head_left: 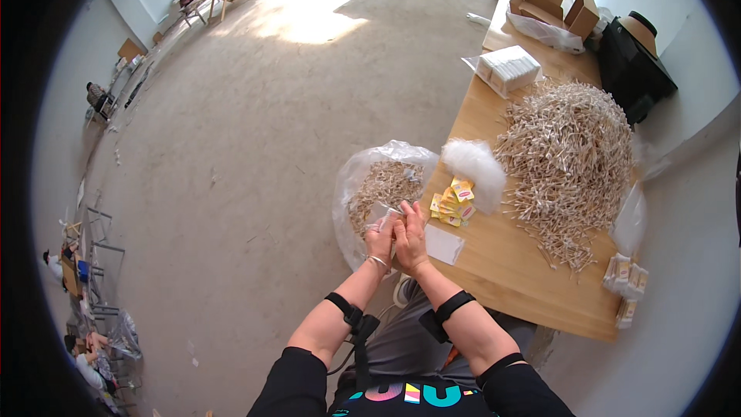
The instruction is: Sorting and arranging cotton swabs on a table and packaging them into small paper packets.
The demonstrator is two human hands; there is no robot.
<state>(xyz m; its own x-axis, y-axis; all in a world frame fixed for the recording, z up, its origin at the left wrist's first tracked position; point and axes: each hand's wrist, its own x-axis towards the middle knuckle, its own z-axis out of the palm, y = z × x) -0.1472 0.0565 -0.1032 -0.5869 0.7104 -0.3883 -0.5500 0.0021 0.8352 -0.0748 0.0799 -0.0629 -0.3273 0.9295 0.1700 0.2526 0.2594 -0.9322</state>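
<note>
Both my hands meet just off the table's left edge, over a big clear bag (345, 185) of loose cotton swabs (390, 185). A small clear plastic bag (381, 213) is pinched in my left hand (378, 241). Against it presses my right hand (411, 238), its fingers closed at the same small bag; the fingertips partly hide what lies between them. Beside my right hand, on the table, are yellow printed cards (453, 203) in a loose heap and a flat white rectangular sheet or bag (444, 245).
The wooden table (532, 286) carries a large swab heap (575, 162), a mound of clear film (475, 164), a white stack (508, 69), filled packets (625, 278), an open carton (544, 4) and a black bin (633, 66). Several people sit along the far left wall.
</note>
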